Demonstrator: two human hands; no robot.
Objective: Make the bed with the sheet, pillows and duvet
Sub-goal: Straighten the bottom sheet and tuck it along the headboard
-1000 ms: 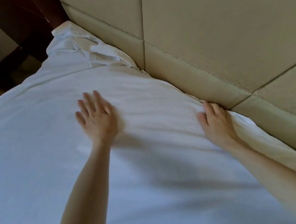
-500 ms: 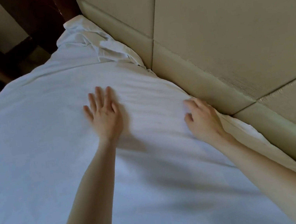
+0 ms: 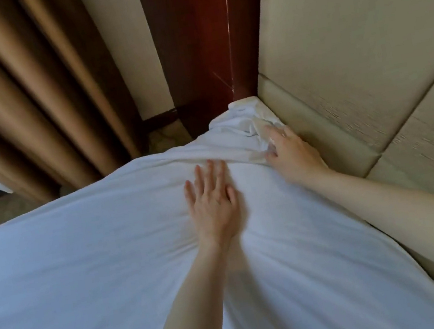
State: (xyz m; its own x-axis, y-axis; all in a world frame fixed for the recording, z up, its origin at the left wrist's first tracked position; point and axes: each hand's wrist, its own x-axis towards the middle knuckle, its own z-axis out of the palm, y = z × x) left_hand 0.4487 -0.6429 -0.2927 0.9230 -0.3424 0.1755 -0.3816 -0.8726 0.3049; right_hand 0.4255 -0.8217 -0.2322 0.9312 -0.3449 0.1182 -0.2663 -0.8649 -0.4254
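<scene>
The white sheet (image 3: 85, 270) is spread over the mattress, bunched at the corner by the headboard (image 3: 347, 44). It is pressed flat by the left hand (image 3: 212, 207), fingers straight. The bunched folds are touched by the right hand (image 3: 290, 152), fingers slightly spread. The fabric is judged light, soft, easily creased; best gripped at the bunched corner.

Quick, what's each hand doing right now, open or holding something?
Left hand: open, flat on the sheet.
Right hand: on the bunched sheet corner; grip cannot be told.
</scene>
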